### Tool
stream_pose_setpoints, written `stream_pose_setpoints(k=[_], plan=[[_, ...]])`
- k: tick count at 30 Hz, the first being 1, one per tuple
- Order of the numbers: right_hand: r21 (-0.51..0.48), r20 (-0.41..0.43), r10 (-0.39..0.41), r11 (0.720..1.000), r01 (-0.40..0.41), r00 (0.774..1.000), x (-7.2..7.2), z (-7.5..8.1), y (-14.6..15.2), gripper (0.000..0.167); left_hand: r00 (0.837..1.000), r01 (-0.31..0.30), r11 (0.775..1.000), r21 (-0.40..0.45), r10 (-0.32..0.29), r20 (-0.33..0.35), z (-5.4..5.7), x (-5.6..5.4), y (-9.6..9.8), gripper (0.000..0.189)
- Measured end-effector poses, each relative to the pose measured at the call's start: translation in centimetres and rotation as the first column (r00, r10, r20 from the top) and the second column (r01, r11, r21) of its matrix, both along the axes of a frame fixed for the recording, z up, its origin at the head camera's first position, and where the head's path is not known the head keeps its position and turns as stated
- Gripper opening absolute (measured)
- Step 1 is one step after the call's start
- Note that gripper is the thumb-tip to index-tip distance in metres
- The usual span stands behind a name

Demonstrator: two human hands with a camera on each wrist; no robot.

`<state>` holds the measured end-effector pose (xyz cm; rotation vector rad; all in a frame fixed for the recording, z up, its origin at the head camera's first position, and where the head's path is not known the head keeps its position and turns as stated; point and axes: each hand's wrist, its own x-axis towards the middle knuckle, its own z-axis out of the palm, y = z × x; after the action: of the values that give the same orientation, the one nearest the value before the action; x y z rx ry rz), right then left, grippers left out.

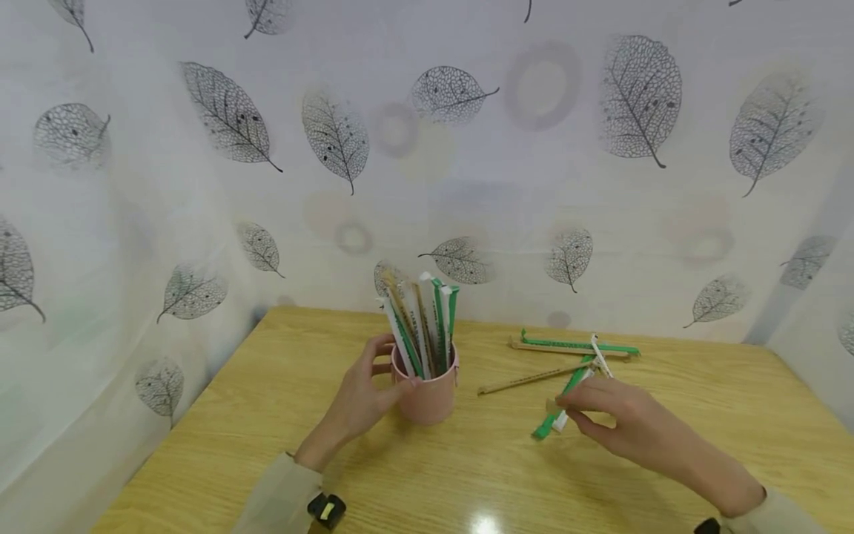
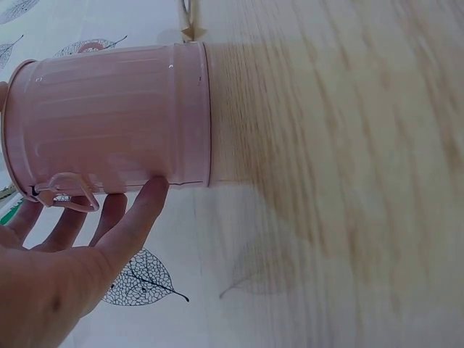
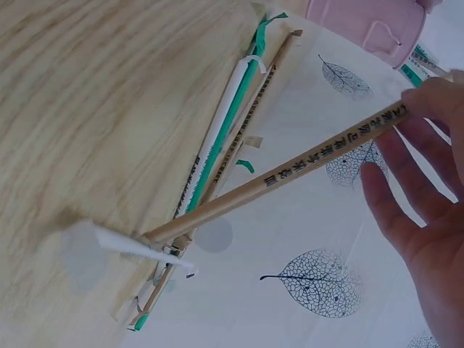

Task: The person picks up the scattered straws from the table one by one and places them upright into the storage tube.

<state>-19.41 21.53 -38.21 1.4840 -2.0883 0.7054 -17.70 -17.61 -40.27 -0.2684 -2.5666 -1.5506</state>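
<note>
A small pink bucket (image 1: 427, 404) stands upright on the table, filled with several paper-wrapped straws (image 1: 427, 334) in brown, white and green. My left hand (image 1: 363, 393) grips the bucket from its left side, thumb near the front rim and fingers round the back. In the left wrist view the bucket's wall (image 2: 116, 116) and a small side handle (image 2: 69, 190) show. To the right, my right hand (image 1: 630, 419) pinches one end of a brown wrapped straw (image 3: 283, 174), which slants over the loose straws. Its far end is near a white wrapped straw (image 3: 138, 245).
Loose wrapped straws lie right of the bucket: a green one (image 1: 543, 429) and a white one below the right hand, a single brown one (image 1: 527, 380), and a green-and-brown pair (image 1: 574, 345) farther back. A leaf-patterned cloth (image 1: 494, 185) hangs behind the wooden table (image 1: 320, 341).
</note>
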Motion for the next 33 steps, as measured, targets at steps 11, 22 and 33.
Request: stream_pose_setpoints(k=[11, 22, 33], plan=[[-0.247, -0.085, -0.127, 0.964, 0.103, 0.988, -0.7, 1.9, -0.8, 0.051, 1.0, -0.002, 1.0, 0.006, 0.002, 0.001, 0.0, 0.1, 0.0, 0.071], [-0.419, -0.056, -0.05, 0.908, 0.022, 0.997, -2.1, 3.7, -1.6, 0.05, 1.0, -0.003, 1.0, 0.016, 0.003, 0.001, 0.1, 0.1, 0.1, 0.07], [-0.53, 0.124, -0.044, 0.842, 0.104, 0.991, -3.4, 5.3, -2.5, 0.051, 1.0, -0.001, 1.0, 0.012, 0.001, 0.0, 0.1, 0.1, 0.1, 0.071]])
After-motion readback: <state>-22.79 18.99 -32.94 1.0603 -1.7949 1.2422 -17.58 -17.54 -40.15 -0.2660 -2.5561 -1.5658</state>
